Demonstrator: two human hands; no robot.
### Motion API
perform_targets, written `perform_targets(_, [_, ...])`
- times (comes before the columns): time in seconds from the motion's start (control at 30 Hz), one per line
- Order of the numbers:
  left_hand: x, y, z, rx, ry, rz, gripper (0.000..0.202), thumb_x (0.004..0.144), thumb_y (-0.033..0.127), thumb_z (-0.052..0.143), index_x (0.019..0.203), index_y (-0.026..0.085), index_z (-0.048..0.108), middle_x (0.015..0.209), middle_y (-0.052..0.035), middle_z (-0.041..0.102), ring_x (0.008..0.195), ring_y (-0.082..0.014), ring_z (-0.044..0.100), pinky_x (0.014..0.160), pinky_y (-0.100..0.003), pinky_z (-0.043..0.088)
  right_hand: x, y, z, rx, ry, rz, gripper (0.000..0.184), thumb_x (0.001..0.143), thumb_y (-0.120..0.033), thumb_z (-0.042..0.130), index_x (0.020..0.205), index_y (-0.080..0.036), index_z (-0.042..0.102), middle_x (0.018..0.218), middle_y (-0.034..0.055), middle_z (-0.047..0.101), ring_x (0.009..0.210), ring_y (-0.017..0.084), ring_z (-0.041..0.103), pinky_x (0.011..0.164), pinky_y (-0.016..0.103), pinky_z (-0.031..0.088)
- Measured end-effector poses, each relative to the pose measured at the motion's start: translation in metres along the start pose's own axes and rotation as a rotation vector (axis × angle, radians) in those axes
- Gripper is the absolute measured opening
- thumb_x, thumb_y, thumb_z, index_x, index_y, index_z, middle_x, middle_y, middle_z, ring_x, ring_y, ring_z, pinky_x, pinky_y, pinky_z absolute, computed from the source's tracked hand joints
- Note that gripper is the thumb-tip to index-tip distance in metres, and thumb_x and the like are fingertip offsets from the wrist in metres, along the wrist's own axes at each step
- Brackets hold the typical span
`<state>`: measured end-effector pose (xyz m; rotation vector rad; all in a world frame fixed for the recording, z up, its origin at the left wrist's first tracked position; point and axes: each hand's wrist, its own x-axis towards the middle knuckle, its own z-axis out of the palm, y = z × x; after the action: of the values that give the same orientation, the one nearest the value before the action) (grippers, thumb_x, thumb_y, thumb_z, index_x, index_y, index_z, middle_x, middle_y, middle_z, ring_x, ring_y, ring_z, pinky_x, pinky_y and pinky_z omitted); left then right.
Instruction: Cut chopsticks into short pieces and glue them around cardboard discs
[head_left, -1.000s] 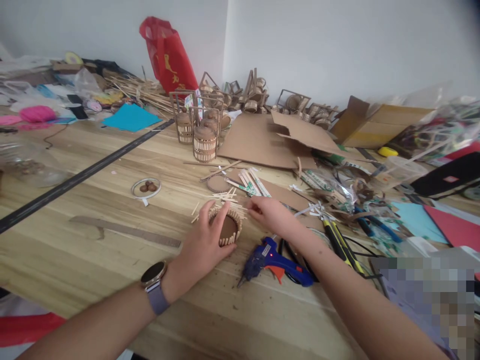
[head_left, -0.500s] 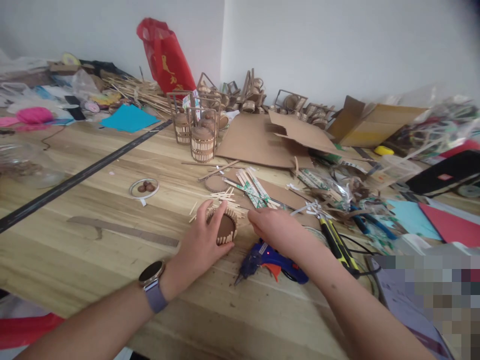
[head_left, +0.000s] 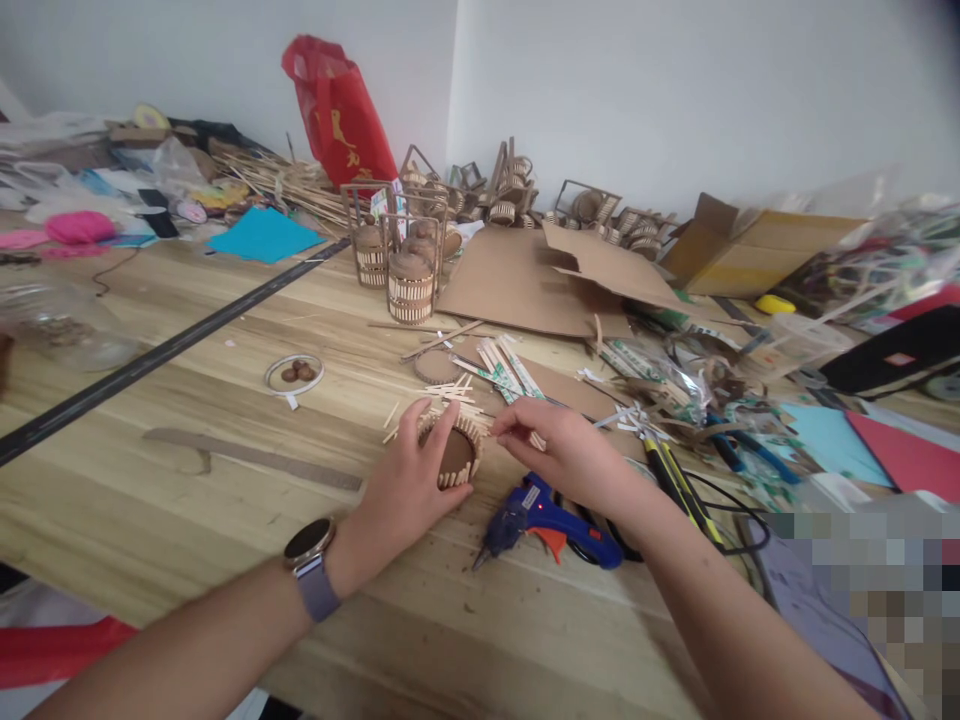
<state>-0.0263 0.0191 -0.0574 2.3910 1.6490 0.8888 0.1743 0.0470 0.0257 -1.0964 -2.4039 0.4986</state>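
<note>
My left hand (head_left: 409, 495) curls around a small round basket (head_left: 459, 458), its fingers over the far rim and its thumb along the near side. The basket has a brown cardboard inside and short wooden sticks standing around its wall. Just right of the rim, my right hand (head_left: 555, 445) is closed in a pinch, with what looks like a short thin wooden stick at its fingertips. Loose wooden sticks (head_left: 457, 396) lie behind the basket. A blue glue gun (head_left: 551, 520) with an orange trigger rests below my right hand, nozzle toward the lower left.
A cardboard strip (head_left: 251, 458) and a ring (head_left: 294, 376) around brown beads lie at left. Finished tiered baskets (head_left: 410, 285) stand farther back beside cardboard sheets (head_left: 517, 275). Yellow-black cutters (head_left: 679, 490), paper scraps and cables crowd the right. A red bag (head_left: 341, 115) leans at the back.
My right hand has lifted slightly and turned, its fingertips now showing beside the basket rim. My left hand keeps its hold. The whole view has shifted a little.
</note>
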Motion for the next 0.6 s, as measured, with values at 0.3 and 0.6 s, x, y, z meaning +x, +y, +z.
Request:
perform_targets(0.3, [-0.001,-0.001,0.001,-0.023,-0.003,-0.008,0.100,0.065,0.026,0.085,0.145,0.026,0.024,0.143,-0.0182,0.029,0.123,-0.0393,0.050,0.084,-0.051,0.058,0.009,-0.011,0.003,-0.109,-0.143,-0.139,0.020,0.085,-0.006,0.057,0.099,-0.018,0.061,0.085,0.0026,0.066,0.079,0.017,0.061,0.069,0.026,0.045])
perform_targets(0.6, [0.000,-0.002,0.002,-0.058,0.011,0.016,0.100,0.067,0.024,0.083,0.146,0.025,0.022,0.142,-0.0174,0.028,0.126,-0.0373,0.048,0.090,-0.050,0.055,0.014,-0.006,0.009,-0.098,-0.158,-0.177,0.039,0.083,-0.004,0.059,0.118,-0.021,0.060,0.089,0.0035,0.067,0.083,0.018,0.061,0.071,0.027,0.046])
